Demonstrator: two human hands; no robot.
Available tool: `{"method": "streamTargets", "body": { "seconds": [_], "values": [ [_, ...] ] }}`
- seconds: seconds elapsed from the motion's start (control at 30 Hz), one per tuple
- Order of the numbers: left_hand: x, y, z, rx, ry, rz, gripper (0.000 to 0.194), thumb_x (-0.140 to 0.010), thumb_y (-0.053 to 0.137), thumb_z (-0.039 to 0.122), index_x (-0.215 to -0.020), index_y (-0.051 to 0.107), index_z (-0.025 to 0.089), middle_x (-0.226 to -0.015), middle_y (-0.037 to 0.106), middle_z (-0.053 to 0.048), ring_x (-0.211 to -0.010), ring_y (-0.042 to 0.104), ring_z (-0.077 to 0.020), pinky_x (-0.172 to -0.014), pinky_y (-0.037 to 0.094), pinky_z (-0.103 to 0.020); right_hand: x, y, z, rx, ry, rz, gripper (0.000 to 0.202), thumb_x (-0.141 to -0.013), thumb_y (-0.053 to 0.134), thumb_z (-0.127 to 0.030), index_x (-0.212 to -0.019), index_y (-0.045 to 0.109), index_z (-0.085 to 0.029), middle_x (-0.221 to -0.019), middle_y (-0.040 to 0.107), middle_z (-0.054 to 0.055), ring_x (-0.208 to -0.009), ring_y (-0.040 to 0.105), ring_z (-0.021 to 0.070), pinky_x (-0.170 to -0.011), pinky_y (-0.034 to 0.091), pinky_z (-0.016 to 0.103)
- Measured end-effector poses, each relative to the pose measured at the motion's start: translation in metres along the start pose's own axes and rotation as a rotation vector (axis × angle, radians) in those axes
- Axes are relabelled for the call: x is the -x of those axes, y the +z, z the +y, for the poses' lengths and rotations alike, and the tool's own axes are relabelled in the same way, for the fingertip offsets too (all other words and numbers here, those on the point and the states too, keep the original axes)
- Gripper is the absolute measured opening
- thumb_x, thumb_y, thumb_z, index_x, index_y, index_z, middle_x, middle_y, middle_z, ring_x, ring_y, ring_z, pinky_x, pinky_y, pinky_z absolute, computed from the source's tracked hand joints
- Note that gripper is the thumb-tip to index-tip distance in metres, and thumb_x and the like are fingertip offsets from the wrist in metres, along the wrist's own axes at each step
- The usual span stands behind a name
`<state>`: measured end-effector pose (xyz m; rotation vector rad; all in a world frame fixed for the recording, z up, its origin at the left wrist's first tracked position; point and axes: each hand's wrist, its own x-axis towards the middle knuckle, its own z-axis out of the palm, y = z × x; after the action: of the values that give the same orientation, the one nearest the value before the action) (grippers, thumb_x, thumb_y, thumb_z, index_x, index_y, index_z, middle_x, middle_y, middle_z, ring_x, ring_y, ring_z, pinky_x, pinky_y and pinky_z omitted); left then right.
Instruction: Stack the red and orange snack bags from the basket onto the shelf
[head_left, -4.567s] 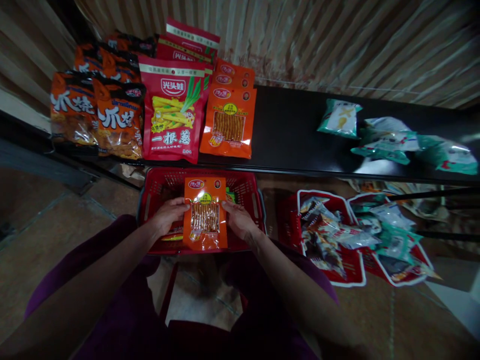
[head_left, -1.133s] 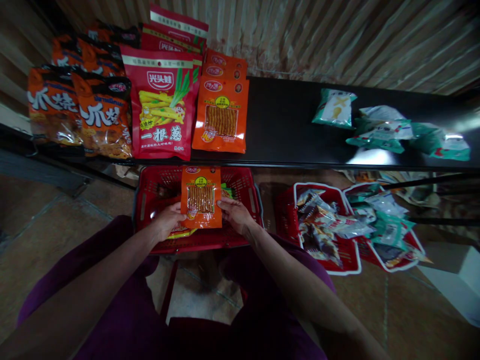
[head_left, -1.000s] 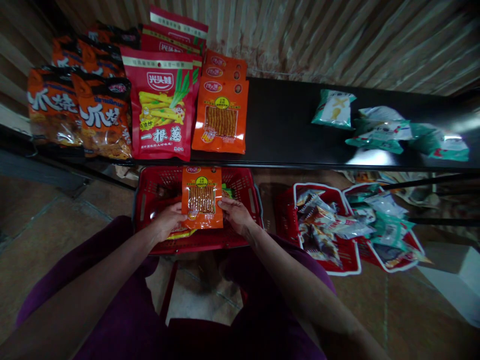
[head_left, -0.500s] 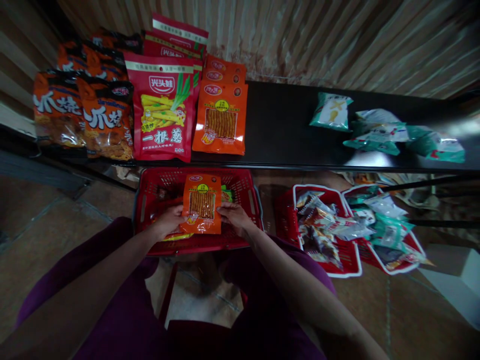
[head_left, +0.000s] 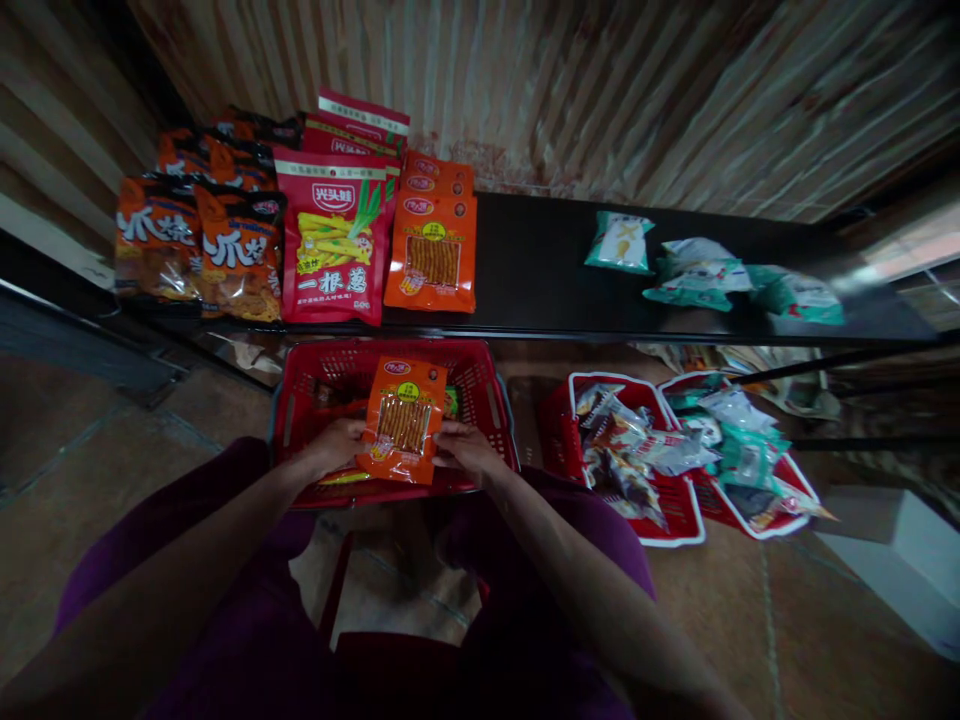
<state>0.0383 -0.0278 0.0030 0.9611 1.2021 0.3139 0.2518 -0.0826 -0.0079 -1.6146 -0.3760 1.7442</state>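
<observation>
Between my two hands is an orange snack packet (head_left: 405,422) with a yellow circle and a clear window showing brown sticks. My left hand (head_left: 339,447) grips its left edge, and my right hand (head_left: 469,450) pinches the right edge. The packet is held face up over a red shopping basket (head_left: 474,380), which has other packets inside, partly covered by the orange one and my hands. Straight ahead on the black shelf, a row of matching orange packets (head_left: 430,255) stands beside red packets (head_left: 332,240) with a green onion picture.
Black and orange snack bags (head_left: 238,255) stand at the shelf's left end. Several teal and white bags (head_left: 694,275) lie on the black shelf (head_left: 532,270) at right. Two small red baskets (head_left: 679,510) with white rims hold bags on the floor. A white box (head_left: 892,545) lies beyond them.
The orange packet has tilted slightly and come a little nearer to me, still in both hands. My view has shifted, so the shelf goods appear lower and smaller.
</observation>
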Motion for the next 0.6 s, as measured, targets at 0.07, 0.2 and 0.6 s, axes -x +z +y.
{"method": "streamTargets", "body": {
  "seconds": [0.07,0.2,0.6],
  "values": [
    [0.007,0.001,-0.002,-0.096,0.015,-0.008,0.013,-0.058,0.064,0.011,-0.065,0.071,0.019,-0.062,0.071,-0.001,-0.068,0.065,-0.0201,-0.059,0.048,-0.024,0.014,0.002,0.003,0.010,-0.044,0.005,0.018,-0.057,0.078,-0.026,-0.068,0.067,-0.019,-0.068,0.065,-0.002,-0.063,0.061,0.0126,-0.060,0.054,0.028],
    [0.024,0.003,0.002,-0.218,0.107,-0.003,0.014,-0.063,0.062,0.015,-0.070,0.072,0.021,-0.075,0.073,-0.001,-0.075,0.066,-0.0204,-0.065,0.048,-0.023,0.045,0.004,0.002,0.072,-0.207,0.008,0.024,-0.060,0.076,-0.037,-0.073,0.067,-0.019,-0.074,0.064,-0.001,-0.060,0.058,0.0111,-0.056,0.053,0.026],
    [0.044,0.025,0.066,-0.155,0.381,0.099,0.013,-0.074,0.059,0.027,-0.080,0.068,0.020,-0.079,0.070,-0.002,-0.083,0.064,-0.0218,-0.074,0.050,-0.028,0.082,-0.001,-0.045,0.249,-0.631,0.173,0.026,-0.074,0.064,-0.046,-0.087,0.067,-0.023,-0.072,0.063,0.000,-0.060,0.052,0.0143,-0.054,0.044,0.026]
  ]
}}
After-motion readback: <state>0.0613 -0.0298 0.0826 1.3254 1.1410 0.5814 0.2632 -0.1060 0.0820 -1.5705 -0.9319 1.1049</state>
